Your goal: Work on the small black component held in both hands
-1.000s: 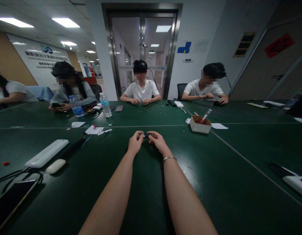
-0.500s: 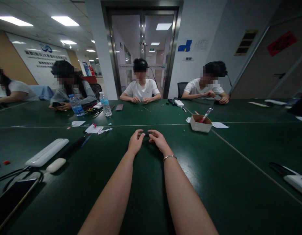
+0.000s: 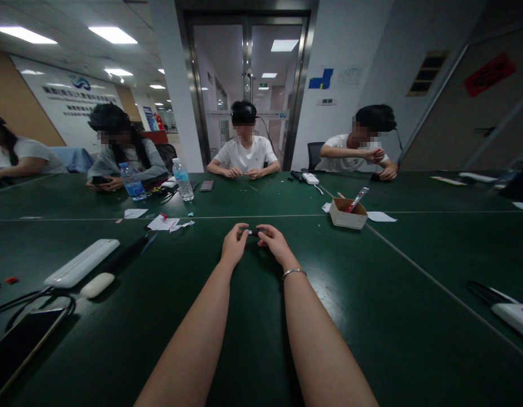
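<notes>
Both my arms reach forward over the dark green table (image 3: 261, 316). Between my hands is a small dark cylindrical piece (image 3: 253, 232) with a shiny, silvery left end. My right hand (image 3: 275, 242) has its fingers closed on the dark part. My left hand (image 3: 235, 244) is closed in a pinch at the silvery end. The piece is too small and too far off to tell its kind. A silver bracelet (image 3: 294, 273) is on my right wrist.
At my left lie a white power bank (image 3: 82, 263), a white rounded case (image 3: 97, 286) and a phone (image 3: 24, 345). Paper scraps (image 3: 163, 223) and a small open box (image 3: 348, 217) are farther off. Water bottles (image 3: 183, 180) stand near several seated people.
My left hand has shifted very slightly left, and a little more of the silvery end shows. Across the table at right, a person has raised one forearm.
</notes>
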`<state>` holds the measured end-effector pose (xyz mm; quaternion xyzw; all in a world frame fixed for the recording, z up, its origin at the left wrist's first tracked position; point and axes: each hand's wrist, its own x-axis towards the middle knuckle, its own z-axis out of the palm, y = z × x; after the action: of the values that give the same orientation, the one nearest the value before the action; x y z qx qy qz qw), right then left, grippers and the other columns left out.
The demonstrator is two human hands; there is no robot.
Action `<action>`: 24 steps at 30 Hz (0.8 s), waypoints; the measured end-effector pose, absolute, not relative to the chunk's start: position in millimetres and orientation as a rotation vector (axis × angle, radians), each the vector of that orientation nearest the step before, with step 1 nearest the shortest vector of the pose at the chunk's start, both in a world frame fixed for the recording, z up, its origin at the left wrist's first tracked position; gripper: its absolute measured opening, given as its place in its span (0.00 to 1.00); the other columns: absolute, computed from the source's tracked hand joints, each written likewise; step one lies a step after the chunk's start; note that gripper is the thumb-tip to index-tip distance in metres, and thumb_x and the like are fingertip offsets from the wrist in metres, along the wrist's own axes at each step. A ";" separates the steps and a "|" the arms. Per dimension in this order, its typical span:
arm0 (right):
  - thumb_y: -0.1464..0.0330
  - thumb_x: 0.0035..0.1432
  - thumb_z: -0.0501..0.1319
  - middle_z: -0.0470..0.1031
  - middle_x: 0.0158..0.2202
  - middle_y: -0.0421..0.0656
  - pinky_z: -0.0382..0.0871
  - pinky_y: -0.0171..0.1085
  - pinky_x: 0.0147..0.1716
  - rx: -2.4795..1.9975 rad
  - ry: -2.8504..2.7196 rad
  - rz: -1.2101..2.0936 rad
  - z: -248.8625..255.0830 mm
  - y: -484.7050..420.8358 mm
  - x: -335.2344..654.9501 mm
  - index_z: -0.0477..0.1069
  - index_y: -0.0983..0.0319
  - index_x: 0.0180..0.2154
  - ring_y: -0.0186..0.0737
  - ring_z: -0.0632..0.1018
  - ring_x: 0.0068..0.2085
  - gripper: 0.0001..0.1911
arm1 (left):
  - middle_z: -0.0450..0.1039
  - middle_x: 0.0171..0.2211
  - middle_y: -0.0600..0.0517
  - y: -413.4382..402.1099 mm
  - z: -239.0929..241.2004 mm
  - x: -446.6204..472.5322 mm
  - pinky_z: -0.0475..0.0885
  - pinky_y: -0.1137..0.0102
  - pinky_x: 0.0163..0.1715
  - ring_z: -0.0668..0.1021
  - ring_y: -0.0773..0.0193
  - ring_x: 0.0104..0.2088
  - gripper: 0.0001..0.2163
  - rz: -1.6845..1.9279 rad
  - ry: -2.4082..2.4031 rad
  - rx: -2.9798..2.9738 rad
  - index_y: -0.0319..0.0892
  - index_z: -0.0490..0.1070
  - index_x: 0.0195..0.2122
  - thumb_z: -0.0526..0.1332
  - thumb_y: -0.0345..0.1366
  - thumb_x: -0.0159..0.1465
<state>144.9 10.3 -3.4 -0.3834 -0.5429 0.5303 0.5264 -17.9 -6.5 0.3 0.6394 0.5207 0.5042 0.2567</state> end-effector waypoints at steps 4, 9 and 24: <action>0.63 0.46 0.67 0.73 0.27 0.38 0.70 0.35 0.29 -0.933 -1.297 1.269 -2.4 9.7 144.9 0.73 0.60 0.42 0.32 0.74 0.26 0.19 | 0.72 0.33 0.52 -8.8 2.9 -16.8 0.70 0.70 0.34 0.75 0.63 0.34 0.12 1.341 1.395 1.737 0.47 0.70 0.46 0.54 0.41 0.65; 0.62 0.46 0.67 0.73 0.26 0.37 0.70 0.35 0.29 -0.939 -1.289 1.259 -1.8 9.8 144.8 0.73 0.60 0.42 0.33 0.74 0.26 0.19 | 0.73 0.37 0.51 -10.6 5.0 -15.4 0.70 0.69 0.36 0.75 0.63 0.36 0.12 1.344 1.419 1.736 0.47 0.70 0.47 0.57 0.36 0.63; 0.63 0.46 0.67 0.73 0.26 0.37 0.70 0.34 0.28 -0.937 -1.259 1.269 -4.2 11.3 144.4 0.72 0.60 0.41 0.32 0.74 0.25 0.19 | 0.77 0.39 0.48 -3.1 -2.7 -16.4 0.71 0.66 0.41 0.77 0.61 0.39 0.08 1.360 1.362 1.690 0.43 0.73 0.40 0.58 0.37 0.62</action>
<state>144.4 11.3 -4.2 -0.3929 -0.5280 0.5321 0.5326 -16.4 -3.1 -2.7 0.6323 0.5096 0.5086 0.2860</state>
